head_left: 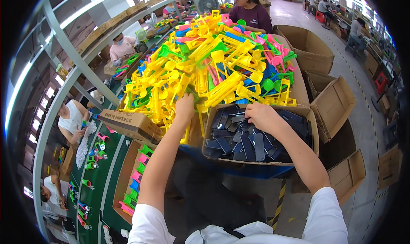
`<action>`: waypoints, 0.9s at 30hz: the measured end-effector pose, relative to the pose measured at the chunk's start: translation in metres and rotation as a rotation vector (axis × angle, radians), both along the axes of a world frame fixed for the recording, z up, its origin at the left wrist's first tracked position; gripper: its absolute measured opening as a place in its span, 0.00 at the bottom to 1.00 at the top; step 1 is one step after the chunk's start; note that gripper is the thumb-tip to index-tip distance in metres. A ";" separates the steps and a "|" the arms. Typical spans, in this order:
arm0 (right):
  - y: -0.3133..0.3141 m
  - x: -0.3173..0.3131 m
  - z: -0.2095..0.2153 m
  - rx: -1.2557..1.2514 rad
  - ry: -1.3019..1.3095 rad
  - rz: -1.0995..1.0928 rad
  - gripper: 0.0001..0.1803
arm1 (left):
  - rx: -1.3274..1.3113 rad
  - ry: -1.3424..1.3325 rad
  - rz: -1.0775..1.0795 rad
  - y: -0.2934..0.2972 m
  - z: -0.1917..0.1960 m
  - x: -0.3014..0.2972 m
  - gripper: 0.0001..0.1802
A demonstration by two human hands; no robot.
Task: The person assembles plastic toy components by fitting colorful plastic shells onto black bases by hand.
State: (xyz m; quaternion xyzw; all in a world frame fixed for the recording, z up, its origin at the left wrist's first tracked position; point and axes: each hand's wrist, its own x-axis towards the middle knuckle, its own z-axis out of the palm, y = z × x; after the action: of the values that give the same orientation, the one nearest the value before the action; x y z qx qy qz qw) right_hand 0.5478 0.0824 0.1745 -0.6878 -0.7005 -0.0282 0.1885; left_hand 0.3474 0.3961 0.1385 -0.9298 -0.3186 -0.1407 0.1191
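In front of me rises a big heap of plastic parts (222, 88), mostly yellow, with green, pink and blue ones mixed in. My left hand (185, 108) is at its near edge, fingers closed on a long yellow plastic part (182, 84). To the right, a cardboard box (315, 131) holds many flat dark rectangular plates (246, 146). Above the far side of these plates is my right hand (262, 116), its fingers drawn together in a pinch. Whatever lies between those fingertips is hidden.
A closed carton (132, 123) stands left of the heap. Below it, an open box (124, 180) holds a row of coloured parts. A green conveyor (95, 192) runs along the left, with people beyond. Open cardboard boxes (334, 105) stand on the right; a person (251, 11) is behind the heap.
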 end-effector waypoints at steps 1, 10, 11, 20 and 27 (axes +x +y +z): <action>-0.001 0.005 -0.001 -0.003 0.001 -0.012 0.07 | 0.046 -0.034 -0.034 -0.002 0.003 0.005 0.14; -0.004 0.007 0.014 0.143 0.501 -0.120 0.05 | -0.120 -0.436 -0.183 -0.015 0.044 0.010 0.12; -0.003 0.007 0.018 0.086 0.613 -0.144 0.07 | -0.198 -0.523 -0.130 -0.020 0.047 0.011 0.14; 0.000 0.000 0.030 -0.121 1.563 -0.032 0.13 | -0.970 -1.323 -0.125 -0.056 0.048 -0.023 0.31; -0.012 -0.008 0.044 -0.204 1.813 0.212 0.23 | -1.702 -1.837 -0.267 -0.156 -0.005 -0.122 0.26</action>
State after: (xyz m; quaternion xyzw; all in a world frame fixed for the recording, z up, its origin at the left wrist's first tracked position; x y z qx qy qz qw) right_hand 0.5396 0.0708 0.2180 -0.3923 -0.3431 0.6012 0.6057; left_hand 0.2251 0.2398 0.1332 -0.2961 -0.1771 -0.4956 -0.7970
